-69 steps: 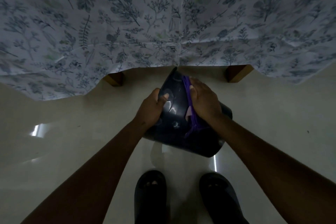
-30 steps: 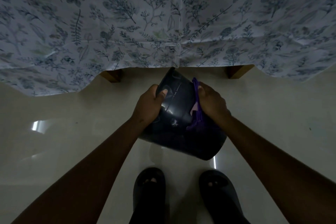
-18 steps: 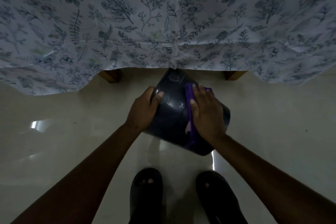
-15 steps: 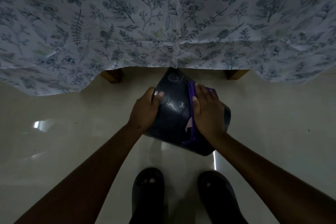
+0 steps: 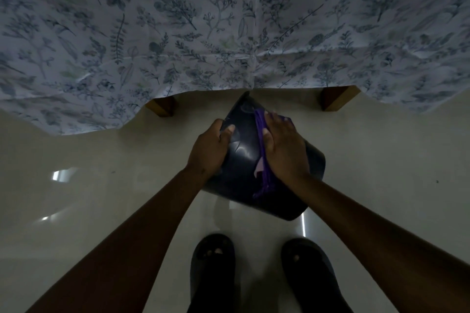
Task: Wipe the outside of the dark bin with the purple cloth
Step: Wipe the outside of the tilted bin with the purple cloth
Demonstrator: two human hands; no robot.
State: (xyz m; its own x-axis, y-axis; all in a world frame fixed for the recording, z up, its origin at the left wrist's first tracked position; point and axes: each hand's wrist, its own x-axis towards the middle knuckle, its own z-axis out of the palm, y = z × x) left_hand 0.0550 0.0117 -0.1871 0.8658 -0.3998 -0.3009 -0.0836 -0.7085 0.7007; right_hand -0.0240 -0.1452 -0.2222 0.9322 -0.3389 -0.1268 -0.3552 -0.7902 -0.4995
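The right hand (image 5: 284, 150) lies flat, fingers stretched out and close together, palm pressing the purple cloth (image 5: 263, 160) against the upper side wall of the dark bin (image 5: 241, 157); it grips nothing, it simply bears down so the cloth has full contact with the plastic. Only a strip of cloth shows along the thumb side of that hand, with a twisted tail hanging toward the bin's near edge and a little showing past the fingertips. The left hand (image 5: 209, 148) is curled round the bin's left side, thumb laid on the top surface and fingers hidden underneath, which I judge to be the steadying grip that keeps the bin from turning or sliding under the rubbing. The bin is tipped over on its side and held out in front of the person, above the pale glossy floor (image 5: 101, 185), its far end close to the hem of the leaf-printed tablecloth (image 5: 229, 33); whether any part of it rests on the floor I cannot tell. Holding it tilted this way presents one broad outer face upward, within easy reach of the wiping palm. The person's dark slippers (image 5: 212, 262) stand just below it. The glossy patch between the hands looks ready for a pass.
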